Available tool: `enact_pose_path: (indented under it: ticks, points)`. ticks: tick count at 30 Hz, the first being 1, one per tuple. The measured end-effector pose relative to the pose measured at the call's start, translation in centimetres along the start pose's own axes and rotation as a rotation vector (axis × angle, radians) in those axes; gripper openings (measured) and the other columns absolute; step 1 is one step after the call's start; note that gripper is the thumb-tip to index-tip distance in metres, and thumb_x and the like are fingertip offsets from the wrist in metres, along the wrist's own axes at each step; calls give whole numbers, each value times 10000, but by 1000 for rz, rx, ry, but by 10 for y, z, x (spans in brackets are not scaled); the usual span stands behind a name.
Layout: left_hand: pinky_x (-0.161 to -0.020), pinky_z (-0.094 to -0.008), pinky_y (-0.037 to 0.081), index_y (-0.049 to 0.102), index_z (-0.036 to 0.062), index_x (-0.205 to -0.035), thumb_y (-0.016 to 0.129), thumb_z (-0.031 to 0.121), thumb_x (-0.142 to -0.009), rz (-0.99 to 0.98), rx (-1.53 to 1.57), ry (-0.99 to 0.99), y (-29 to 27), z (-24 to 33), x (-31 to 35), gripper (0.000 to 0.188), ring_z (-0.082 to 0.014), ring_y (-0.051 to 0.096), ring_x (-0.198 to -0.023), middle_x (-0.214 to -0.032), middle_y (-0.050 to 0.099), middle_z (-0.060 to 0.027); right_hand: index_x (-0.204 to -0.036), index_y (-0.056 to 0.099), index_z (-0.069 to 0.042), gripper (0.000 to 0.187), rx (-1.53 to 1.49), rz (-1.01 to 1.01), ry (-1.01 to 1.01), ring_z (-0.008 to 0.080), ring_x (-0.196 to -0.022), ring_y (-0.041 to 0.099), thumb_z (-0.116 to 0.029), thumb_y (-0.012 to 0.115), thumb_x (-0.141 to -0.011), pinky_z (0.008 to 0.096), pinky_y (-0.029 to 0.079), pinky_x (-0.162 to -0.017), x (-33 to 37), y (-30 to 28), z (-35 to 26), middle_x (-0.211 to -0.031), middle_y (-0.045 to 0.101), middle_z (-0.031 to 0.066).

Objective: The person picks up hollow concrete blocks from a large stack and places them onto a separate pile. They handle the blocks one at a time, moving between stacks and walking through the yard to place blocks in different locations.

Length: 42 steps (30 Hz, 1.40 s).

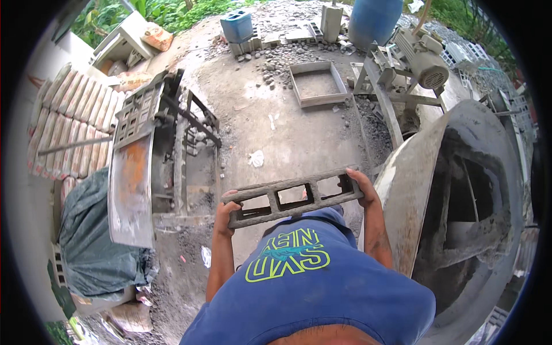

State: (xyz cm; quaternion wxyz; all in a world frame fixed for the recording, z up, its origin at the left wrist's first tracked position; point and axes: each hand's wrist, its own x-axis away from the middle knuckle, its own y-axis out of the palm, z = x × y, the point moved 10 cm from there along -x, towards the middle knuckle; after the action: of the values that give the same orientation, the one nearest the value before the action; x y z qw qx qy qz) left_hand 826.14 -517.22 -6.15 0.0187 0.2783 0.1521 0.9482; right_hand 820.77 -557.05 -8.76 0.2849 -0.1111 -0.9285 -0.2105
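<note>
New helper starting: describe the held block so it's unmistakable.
Find the blue shirt. Just beyond it, the left hand and right hand grip opposite ends of a gray block. Three openings in a row distinguish it from the undivided square frame beyond.

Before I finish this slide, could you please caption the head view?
Left hand and right hand hold a hollow block by its ends.

Rough grey hollow concrete block (296,210) in mid-air, three cells open, right end higher in view.
</note>
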Motion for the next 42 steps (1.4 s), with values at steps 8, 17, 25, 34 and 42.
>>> enact_pose_path:
  ticks: [8, 17, 25, 34, 42]
  points:
    - [-688, -318, 503, 543, 30, -1080, 559, 106, -609, 34, -2, -22, 29, 112, -211, 478, -185, 573, -762, -892, 586, -73, -977, 585, -35, 412, 227, -57, 34, 171, -756, 602, -381, 662, -768, 305, 486, -662, -213, 56, -135, -830, 618, 78]
    - [-658, -268, 438, 586, 45, -998, 553, 82, -594, -116, -155, -76, 92, 252, -536, 407, -144, 532, -756, -831, 556, -25, -1096, 537, -35, 501, 41, 107, 23, 167, -830, 601, -266, 709, -686, 305, 485, -728, -442, 92, -233, -940, 607, 79]
    - [-672, -269, 459, 580, 44, -954, 539, 64, -604, -441, -424, -186, 256, 362, -750, 353, -145, 546, -762, -854, 576, -27, -1106, 550, -35, 467, -80, 356, 60, 163, -816, 593, -180, 643, -672, 294, 503, -684, -550, 65, -311, -974, 595, 81]
    - [-751, -283, 480, 537, 41, -1066, 533, 43, -614, -571, -563, -235, 383, 429, -966, 453, -168, 586, -860, -981, 602, -72, -1059, 584, -13, 448, -147, 436, 7, 190, -819, 579, -196, 647, -655, 327, 456, -699, -717, 58, -435, -951, 603, 88]
    - [-745, -251, 466, 578, 42, -1027, 505, -12, -537, -763, -739, -371, 512, 463, -1134, 499, -164, 574, -832, -921, 604, -44, -1070, 578, -18, 443, -260, 530, 94, 186, -885, 576, -129, 653, -647, 324, 471, -767, -859, 28, -460, -974, 607, 75]
